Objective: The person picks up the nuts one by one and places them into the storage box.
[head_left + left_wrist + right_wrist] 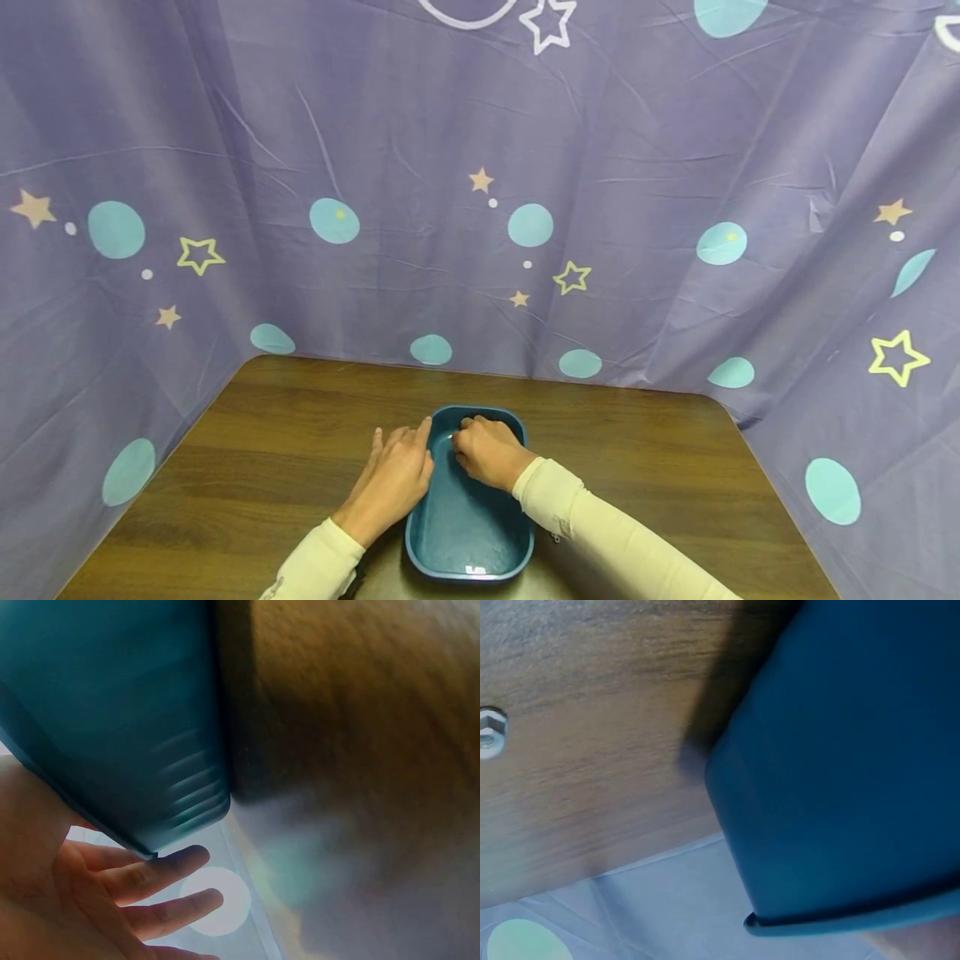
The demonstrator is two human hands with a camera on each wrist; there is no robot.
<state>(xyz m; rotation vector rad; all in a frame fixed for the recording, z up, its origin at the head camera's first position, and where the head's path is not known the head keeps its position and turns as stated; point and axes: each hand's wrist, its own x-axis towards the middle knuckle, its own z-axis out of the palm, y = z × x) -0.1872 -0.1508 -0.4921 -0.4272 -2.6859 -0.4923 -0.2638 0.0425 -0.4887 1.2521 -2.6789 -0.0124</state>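
Head view: work inside a blue rectangular tray (471, 529)

It sits on the wooden tabletop (645, 458), short of the far edge. The left hand (393, 475), fingers extended, touches the tray's left rim. Apart from it, the right hand (491, 454) bends its fingers inside the far end; whether they pinch anything, I cannot tell. One hex nut (491, 733) lies off the right edge.

Lavender curtain (420, 100) | stars (481, 180), turquoise spots (530, 225) | brown wood-grain table (637, 450), rounded far corners
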